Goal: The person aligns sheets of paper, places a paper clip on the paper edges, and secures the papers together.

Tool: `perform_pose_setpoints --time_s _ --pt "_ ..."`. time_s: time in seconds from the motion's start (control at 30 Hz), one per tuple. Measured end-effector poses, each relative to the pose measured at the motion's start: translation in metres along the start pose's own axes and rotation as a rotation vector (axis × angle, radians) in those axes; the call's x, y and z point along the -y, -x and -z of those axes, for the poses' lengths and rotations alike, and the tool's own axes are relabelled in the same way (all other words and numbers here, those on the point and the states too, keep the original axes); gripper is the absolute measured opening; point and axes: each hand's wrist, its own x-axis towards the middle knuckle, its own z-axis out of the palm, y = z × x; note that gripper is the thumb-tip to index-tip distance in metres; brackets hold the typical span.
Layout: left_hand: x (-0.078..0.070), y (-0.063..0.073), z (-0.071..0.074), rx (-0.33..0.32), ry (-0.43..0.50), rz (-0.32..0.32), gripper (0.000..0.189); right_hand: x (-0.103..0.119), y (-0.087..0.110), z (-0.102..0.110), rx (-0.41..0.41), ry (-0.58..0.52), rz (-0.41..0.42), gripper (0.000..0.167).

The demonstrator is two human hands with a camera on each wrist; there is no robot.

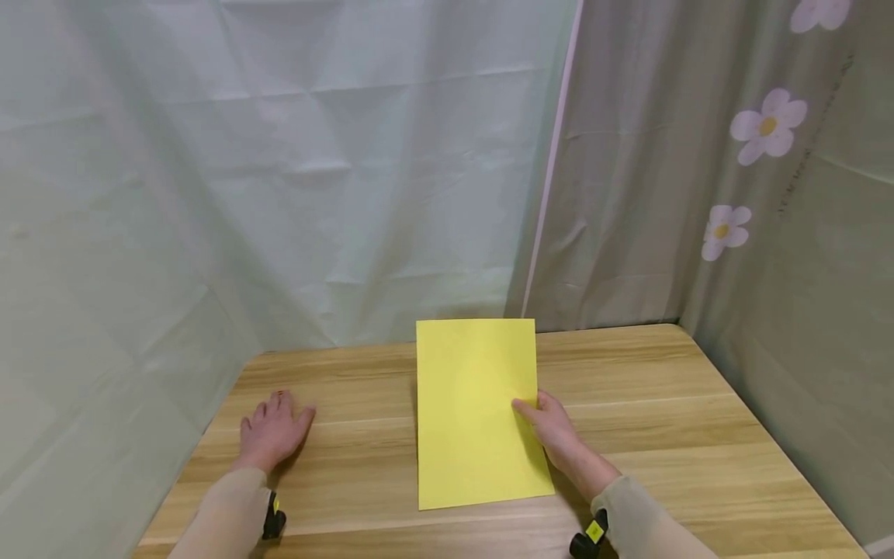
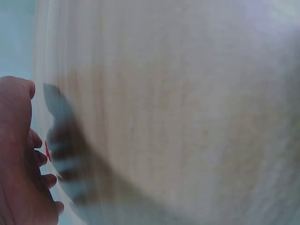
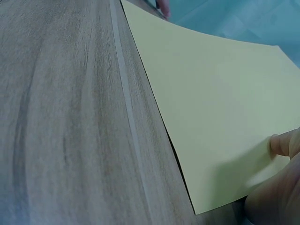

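Observation:
A yellow sheet of paper (image 1: 475, 411) stands out over the middle of the table, its far edge raised in front of the back curtain. My right hand (image 1: 555, 435) pinches its right edge, thumb on top and the other fingers hidden beneath. In the right wrist view the thumb (image 3: 281, 144) presses on the paper (image 3: 211, 98), whose near edge lies close to the wood. My left hand (image 1: 274, 431) is at the table's left side, palm down with fingers spread. A shadow falls beside it in the left wrist view; whether the palm touches the wood I cannot tell.
The wood-grain table (image 1: 349, 442) has rounded far corners. Behind it hangs a pale curtain (image 1: 314, 171), with another flowered curtain (image 1: 628, 171) at the right. Each wrist carries a small black camera (image 1: 589, 536).

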Motion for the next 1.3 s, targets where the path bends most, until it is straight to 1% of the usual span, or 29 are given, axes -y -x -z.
perform_pose_setpoints --time_s 0.17,0.27,0.43,0.67,0.83,1.0,1.2,1.3 --pt "0.006 -0.003 0.000 0.007 0.012 0.015 0.089 -0.002 -0.001 -0.002 0.002 -0.005 0.003 0.035" --pt "0.009 -0.005 -0.001 0.019 0.011 0.011 0.089 -0.002 -0.001 -0.002 0.000 0.002 0.004 0.034" --pt "0.011 -0.007 -0.004 0.012 0.001 0.002 0.090 0.000 0.000 -0.002 0.007 0.001 0.005 0.036" --pt "0.011 -0.008 -0.004 0.016 0.005 -0.001 0.090 0.001 0.001 -0.002 0.028 -0.010 0.010 0.039" --pt "0.011 -0.007 -0.005 0.022 0.009 -0.004 0.089 0.003 0.003 -0.002 0.022 -0.009 0.002 0.038" --pt "0.011 -0.008 -0.005 0.029 0.011 -0.004 0.090 0.003 0.003 -0.002 0.020 -0.011 0.012 0.040" --pt "0.007 -0.007 -0.003 0.025 0.010 -0.019 0.088 0.003 0.001 -0.001 0.027 0.008 0.013 0.038" --pt "0.004 -0.006 -0.003 0.017 0.001 -0.034 0.086 0.003 0.000 -0.001 0.029 0.023 0.015 0.039"
